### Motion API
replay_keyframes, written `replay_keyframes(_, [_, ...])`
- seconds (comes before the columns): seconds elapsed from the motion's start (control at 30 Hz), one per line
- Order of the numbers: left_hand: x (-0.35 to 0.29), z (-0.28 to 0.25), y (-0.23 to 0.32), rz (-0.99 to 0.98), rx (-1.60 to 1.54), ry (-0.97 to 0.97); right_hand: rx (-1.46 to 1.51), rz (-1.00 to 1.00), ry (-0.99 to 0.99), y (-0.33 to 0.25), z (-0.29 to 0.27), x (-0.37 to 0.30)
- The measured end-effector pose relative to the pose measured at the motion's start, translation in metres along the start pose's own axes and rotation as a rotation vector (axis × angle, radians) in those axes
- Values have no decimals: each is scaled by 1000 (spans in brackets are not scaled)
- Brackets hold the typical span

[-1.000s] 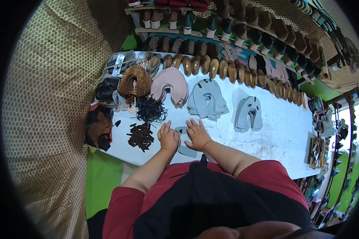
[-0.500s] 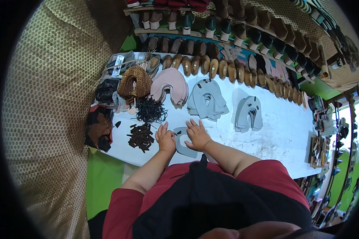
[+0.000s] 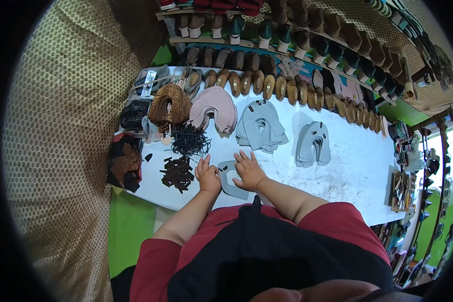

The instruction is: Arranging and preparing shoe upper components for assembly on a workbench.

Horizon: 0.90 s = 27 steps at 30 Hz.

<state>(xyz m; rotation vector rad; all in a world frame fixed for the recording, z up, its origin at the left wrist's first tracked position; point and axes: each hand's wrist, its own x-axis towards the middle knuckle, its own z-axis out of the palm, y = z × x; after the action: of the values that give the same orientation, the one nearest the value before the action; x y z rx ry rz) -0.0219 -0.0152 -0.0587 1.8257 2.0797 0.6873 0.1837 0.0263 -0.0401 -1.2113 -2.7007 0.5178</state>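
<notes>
A grey U-shaped shoe-upper piece [image 3: 229,181] lies flat on the white table [image 3: 347,176] in front of me. My right hand [image 3: 247,170] rests flat on its right arm, fingers spread. My left hand [image 3: 208,175] sits at its left edge, fingers loosely curled, touching the piece or the table beside it. A small dark strip seems to lie on the piece near my left fingers. Just left of that hand is a pile of dark brown strips [image 3: 177,173].
Two stacks of grey uppers [image 3: 260,127] [image 3: 313,143], a pink stack [image 3: 215,108], a leopard-print stack [image 3: 170,104] and a tangle of black cords [image 3: 189,139] lie farther back. A row of wooden shoe lasts [image 3: 287,90] lines the far edge, under shelves of shoes [image 3: 307,35].
My left hand has shifted slightly left, off the grey piece's left arm, uncovering more of it. My right hand has stayed in place.
</notes>
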Motion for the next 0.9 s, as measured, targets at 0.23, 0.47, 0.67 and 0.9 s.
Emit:
replay_keyframes(0.23, [-2,-5,-2,-27,23,-15,-4,0,-4,-2,-1,1])
replay_keyframes(0.47, [-5,-41,2,400,100,-97,14,-4,13,2,2,0])
replay_keyframes(0.67, [-22,-34,15,352,252,-410,44,-36,60,3,4,-1])
replay_keyframes(0.9, [-18,-39,18,330,337,-494,5,-21,48,-2,4,0])
